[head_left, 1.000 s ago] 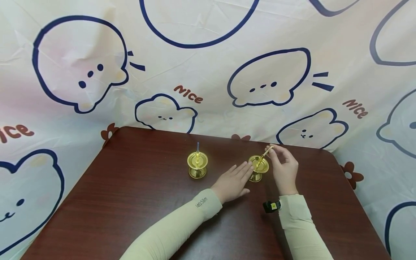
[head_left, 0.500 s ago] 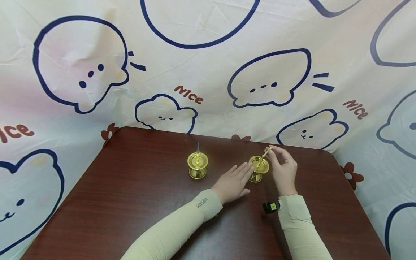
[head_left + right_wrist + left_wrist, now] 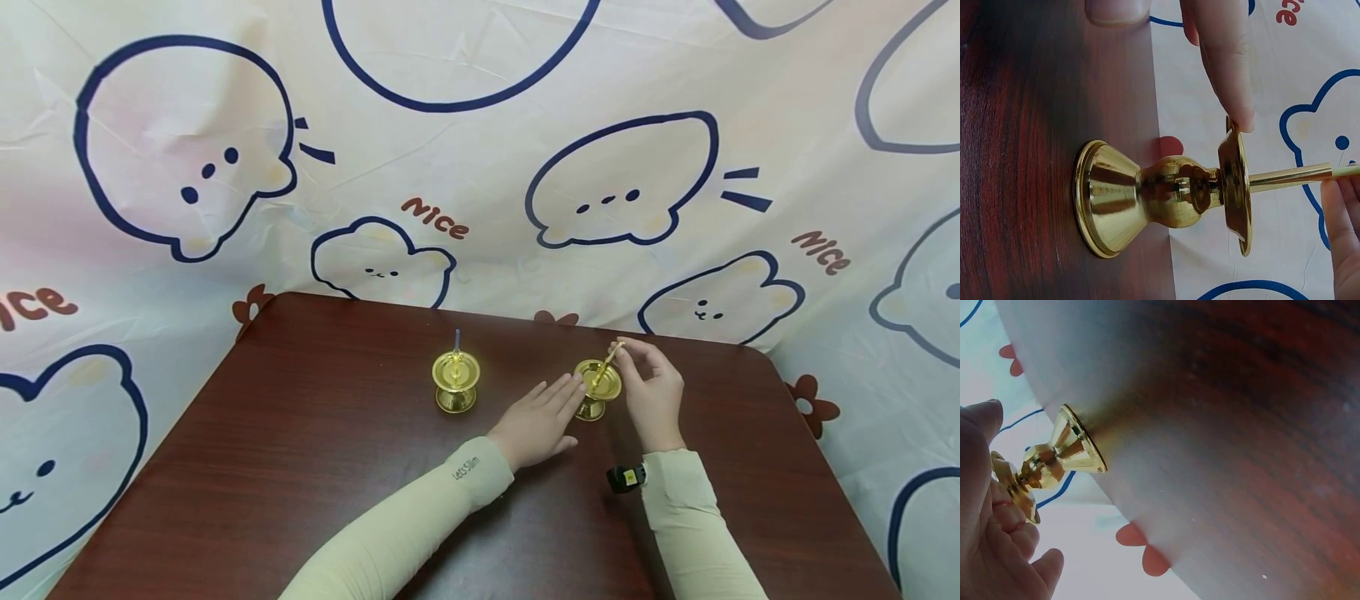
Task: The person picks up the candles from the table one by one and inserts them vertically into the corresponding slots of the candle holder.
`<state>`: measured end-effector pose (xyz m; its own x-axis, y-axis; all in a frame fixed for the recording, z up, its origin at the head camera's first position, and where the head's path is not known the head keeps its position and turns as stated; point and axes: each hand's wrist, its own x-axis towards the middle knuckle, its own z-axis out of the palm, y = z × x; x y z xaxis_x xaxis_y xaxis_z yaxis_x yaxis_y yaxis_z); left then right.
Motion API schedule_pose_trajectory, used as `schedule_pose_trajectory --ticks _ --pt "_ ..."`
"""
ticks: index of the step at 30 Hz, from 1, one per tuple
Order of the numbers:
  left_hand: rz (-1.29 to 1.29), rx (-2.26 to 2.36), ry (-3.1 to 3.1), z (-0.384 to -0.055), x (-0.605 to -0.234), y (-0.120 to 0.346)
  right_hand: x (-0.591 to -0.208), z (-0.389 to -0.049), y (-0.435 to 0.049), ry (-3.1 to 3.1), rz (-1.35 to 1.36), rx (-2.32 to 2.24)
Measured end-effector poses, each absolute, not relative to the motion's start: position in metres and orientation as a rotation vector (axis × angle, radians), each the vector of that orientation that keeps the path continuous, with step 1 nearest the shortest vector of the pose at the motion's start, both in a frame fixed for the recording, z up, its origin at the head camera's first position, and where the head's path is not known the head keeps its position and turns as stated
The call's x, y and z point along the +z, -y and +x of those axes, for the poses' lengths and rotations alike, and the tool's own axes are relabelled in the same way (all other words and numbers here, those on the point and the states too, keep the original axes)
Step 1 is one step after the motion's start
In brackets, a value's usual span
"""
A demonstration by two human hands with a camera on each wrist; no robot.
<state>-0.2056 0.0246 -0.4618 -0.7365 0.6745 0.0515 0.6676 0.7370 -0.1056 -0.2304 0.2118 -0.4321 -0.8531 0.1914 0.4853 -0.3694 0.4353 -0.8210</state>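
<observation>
A gold candle holder [image 3: 609,388] with a dish, rounded stem and flared foot stands upright on the table. Its gold tube [image 3: 1291,176] rises from the dish centre. My right hand [image 3: 657,396] pinches a thin pale yellow candle [image 3: 1346,171] between thumb and fingers, right at the tube's top end. The candle's lower part is hidden in the tube or behind it. With fingers straight, my left hand [image 3: 531,427] rests its fingertips on the dish rim at the left side. In the left wrist view, the same holder [image 3: 1060,447] shows beyond my left fingers.
A matching gold candle holder [image 3: 456,400] with a thin blue candle [image 3: 457,337] upright in it stands to the left. Both are near the back edge of the brown wooden table [image 3: 337,392]. A patterned cloth [image 3: 480,158] hangs behind.
My right hand has moved slightly down and to the left, and the candle's top has come closer to the holder. The left hand and the other holder stay put.
</observation>
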Motion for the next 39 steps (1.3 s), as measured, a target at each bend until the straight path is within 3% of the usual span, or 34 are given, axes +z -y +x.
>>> schedule_pose_trajectory --ticks 39 --pt "-1.115 0.078 2.869 -0.2053 -0.4604 -0.025 -0.4303 -0.2289 -0.2117 2.283 0.154 1.246"
